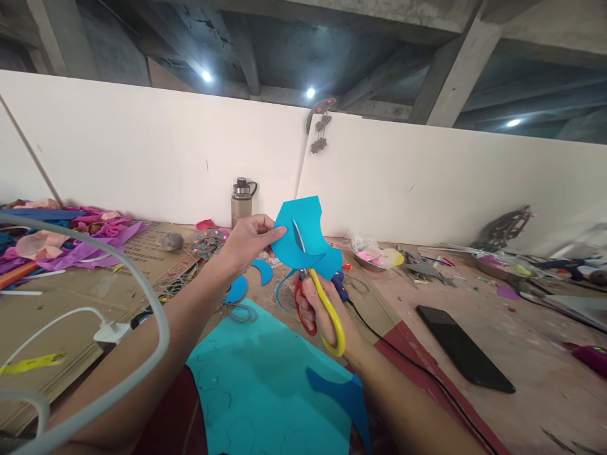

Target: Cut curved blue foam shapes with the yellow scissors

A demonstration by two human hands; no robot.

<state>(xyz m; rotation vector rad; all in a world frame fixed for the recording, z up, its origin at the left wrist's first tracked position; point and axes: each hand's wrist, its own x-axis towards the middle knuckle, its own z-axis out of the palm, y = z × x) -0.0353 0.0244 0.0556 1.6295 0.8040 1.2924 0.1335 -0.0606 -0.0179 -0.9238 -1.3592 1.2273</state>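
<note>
My left hand (pixel 249 239) pinches the left edge of a blue foam sheet piece (pixel 306 240) held up in front of me. My right hand (pixel 318 303) grips scissors with red and yellow handles (pixel 327 313), whose blades are partly through the blue piece. A thin curled blue strip (pixel 283 289) hangs from the cut. Below my arms lies a large teal foam sheet (pixel 265 385) with shapes drawn on it. Two blue crescent cut-outs (pixel 263 270) rest on the table behind my left hand.
A black phone (pixel 462 355) lies to the right, beside a black cable (pixel 403 354). A metal bottle (pixel 241 201) stands by the white partition. Pink and purple paper scraps (pixel 71 237) pile at left. White cables (pixel 95 322) cross the near left. Trays of craft bits (pixel 379 258) sit at right.
</note>
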